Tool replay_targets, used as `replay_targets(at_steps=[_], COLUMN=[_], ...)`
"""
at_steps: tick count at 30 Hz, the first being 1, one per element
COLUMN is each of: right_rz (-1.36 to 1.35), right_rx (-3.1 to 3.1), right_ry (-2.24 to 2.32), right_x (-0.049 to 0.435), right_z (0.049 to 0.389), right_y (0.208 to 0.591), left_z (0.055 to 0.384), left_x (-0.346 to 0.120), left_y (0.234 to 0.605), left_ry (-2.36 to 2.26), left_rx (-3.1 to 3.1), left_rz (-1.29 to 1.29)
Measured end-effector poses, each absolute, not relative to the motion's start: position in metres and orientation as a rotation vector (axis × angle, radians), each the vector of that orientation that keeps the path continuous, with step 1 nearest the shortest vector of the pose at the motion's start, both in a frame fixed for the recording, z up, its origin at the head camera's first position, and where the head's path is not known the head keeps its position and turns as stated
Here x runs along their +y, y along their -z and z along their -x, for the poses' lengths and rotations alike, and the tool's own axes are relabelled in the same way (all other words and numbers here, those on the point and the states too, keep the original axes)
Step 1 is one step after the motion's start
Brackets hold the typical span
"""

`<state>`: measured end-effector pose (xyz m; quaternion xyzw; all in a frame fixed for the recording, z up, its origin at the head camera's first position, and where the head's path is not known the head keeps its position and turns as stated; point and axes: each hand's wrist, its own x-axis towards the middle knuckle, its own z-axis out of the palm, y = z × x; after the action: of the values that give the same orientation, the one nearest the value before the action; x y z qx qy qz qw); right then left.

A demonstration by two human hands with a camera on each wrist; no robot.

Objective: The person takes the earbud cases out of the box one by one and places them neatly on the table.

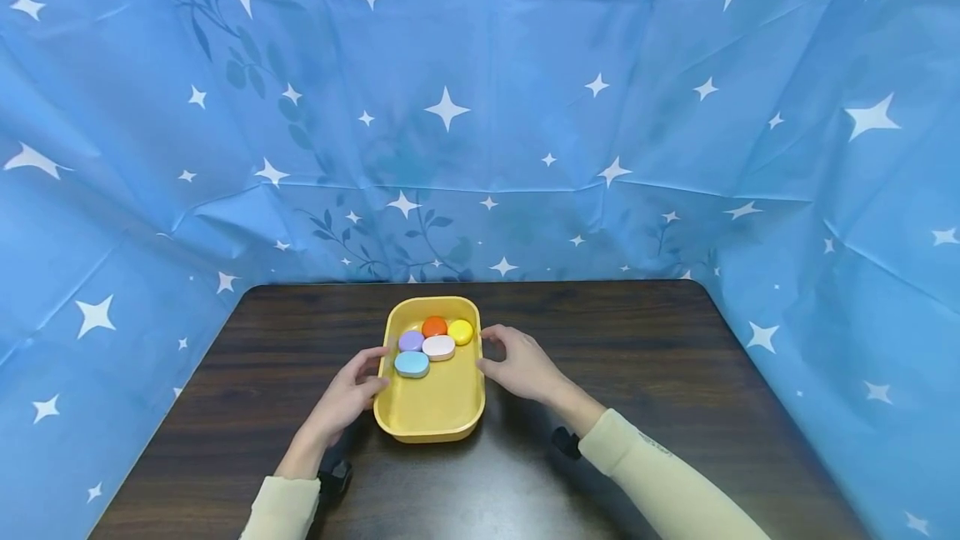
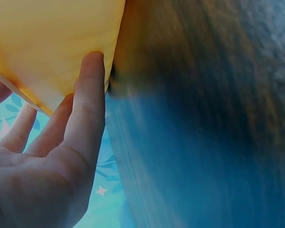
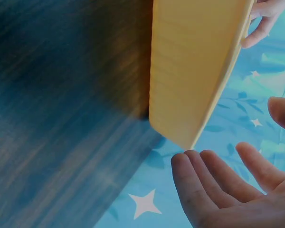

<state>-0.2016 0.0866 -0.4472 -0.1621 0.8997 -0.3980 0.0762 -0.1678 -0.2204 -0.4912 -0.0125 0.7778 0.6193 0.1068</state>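
A yellow rectangular tray with rounded corners sits on the dark table. Inside it lie an orange disc, a yellow disc, a purple one, a white-and-pink oval piece and a light blue oval piece. My left hand is at the tray's left side, thumb and index fingertips overlapping the rim. In the left wrist view, its straight fingers touch the outer wall. Beside the right rim is my right hand, fingers spread; in the right wrist view its fingertips stand just off the wall.
The brown wood-grain table extends on both sides of the tray. A blue cloth backdrop with white stars hangs behind and around the table. Dark wrist devices sit under both cream sleeves.
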Motion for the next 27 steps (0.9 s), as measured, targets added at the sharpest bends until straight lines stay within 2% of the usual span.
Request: replay_targets(at_steps=[13, 27], right_rz=[0.573, 0.635], right_rx=[2.808, 2.877], right_ry=[1.085, 1.026], right_x=[0.076, 0.061], right_z=[0.203, 0.208], right_y=[0.424, 0.424], left_z=[0.168, 0.169], left_x=[-0.223, -0.222], left_y=[0.496, 0.496], left_ry=[-1.845, -1.850], left_rx=[2.270, 2.285], left_rz=[0.016, 0.026])
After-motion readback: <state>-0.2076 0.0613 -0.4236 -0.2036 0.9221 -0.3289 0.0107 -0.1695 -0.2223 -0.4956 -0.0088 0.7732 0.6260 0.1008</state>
